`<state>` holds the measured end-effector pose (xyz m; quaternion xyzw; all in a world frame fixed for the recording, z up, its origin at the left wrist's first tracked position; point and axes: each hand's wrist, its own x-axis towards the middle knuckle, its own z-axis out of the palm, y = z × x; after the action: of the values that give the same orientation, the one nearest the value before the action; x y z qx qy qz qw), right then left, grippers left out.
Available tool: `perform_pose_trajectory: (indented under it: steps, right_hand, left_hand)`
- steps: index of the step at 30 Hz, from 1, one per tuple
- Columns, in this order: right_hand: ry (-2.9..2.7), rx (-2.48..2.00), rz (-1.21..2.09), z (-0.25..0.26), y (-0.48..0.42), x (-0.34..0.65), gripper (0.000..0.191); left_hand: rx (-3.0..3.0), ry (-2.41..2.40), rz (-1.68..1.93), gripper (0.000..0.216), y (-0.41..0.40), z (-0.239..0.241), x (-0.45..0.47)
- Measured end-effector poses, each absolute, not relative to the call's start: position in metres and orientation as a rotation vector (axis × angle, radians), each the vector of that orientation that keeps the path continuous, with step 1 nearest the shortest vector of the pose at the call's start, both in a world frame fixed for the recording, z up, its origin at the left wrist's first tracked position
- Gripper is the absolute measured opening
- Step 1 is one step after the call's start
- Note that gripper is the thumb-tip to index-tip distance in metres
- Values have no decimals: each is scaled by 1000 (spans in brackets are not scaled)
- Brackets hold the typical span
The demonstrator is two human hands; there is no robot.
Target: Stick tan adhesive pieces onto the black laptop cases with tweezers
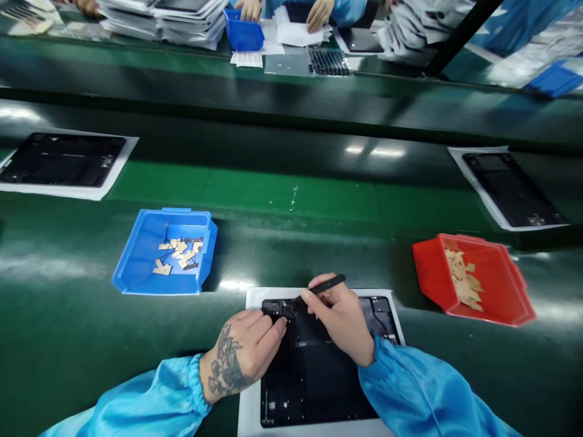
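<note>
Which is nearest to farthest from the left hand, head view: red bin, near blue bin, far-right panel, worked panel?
1. Worked panel: right beneath the left hand.
2. Near blue bin: ahead, to its left.
3. Red bin: well right.
4. Far-right panel: beyond the red bin.

The counter [68, 340] was a dark, glossy green with whitish glare streaks and one brighter green strip [255, 188], while the person's sleeves [423, 385] were shiny sky blue and the left hand [248, 346] had this dark grey tattoo [226, 364], kinda leafy-looking. The panel [323, 388] was pretty much all black with tiny gold specks, the sheet [249, 419] under it was plain white, and the tweezers [327, 284] were black too. Then one bin [136, 267] was bright blue with a mix of pale tan and black bits [181, 247], and the other bin [503, 279] was a proper tomato red with more pale tan pieces [465, 282].
</note>
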<state>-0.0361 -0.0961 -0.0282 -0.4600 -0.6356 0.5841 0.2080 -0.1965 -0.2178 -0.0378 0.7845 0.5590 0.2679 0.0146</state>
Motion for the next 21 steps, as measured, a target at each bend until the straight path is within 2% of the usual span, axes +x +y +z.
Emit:
perform_pose_trajectory:
  steps: [13,21]
  right_hand:
    - [-1823,-1292,1556,-27,-97,-36,18]
    - [-1865,-1309,1511,-24,-98,-37,17]
  left_hand:
    - [2451,1774,818,18,-215,-37,-195]
    - [2396,1935,636,30,-214,-35,-191]
